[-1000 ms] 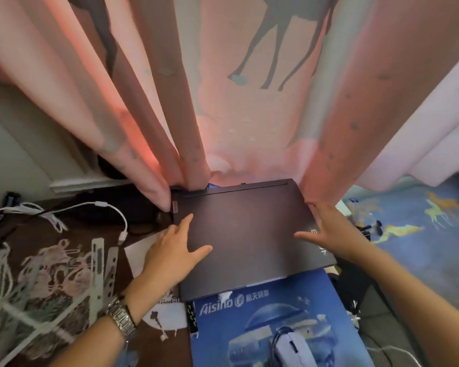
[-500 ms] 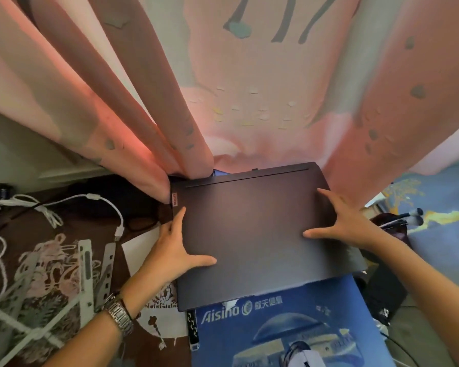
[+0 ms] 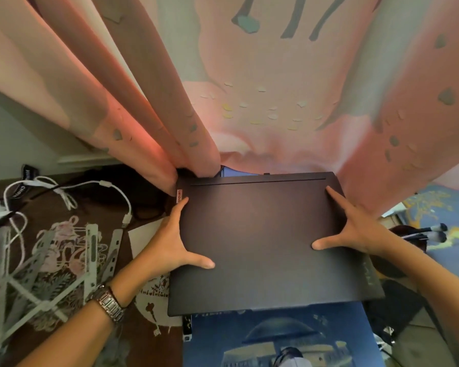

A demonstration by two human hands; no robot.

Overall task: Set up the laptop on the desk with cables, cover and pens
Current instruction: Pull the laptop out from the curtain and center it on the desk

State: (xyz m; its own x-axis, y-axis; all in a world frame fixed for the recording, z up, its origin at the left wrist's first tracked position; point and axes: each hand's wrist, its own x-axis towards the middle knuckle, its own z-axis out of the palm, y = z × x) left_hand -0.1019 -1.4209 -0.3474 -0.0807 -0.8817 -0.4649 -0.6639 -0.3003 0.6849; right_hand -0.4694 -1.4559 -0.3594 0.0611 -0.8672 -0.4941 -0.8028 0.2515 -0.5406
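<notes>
A closed dark grey laptop [image 3: 263, 247] lies lid up on the desk, its back edge under the pink curtain [image 3: 276, 102]. Its front edge overlaps a blue mouse pad [image 3: 276, 337]. My left hand [image 3: 170, 242] grips the laptop's left edge, thumb on the lid and fingers along the side. My right hand [image 3: 355, 229] holds the right edge the same way. A white cable [image 3: 64, 192] lies looped on the desk at the left. No pens or cover can be made out.
A white folding metal stand [image 3: 37, 260] lies flat on the brown patterned desk cloth at the left. A white paper [image 3: 143, 234] sits beside the laptop. Brushes [image 3: 429, 231] stick out at the right. A mouse [image 3: 289, 362] shows at the bottom edge.
The laptop has come toward me and now covers the lettering at the mouse pad's top. Both hands have shifted from the lid to its side edges.
</notes>
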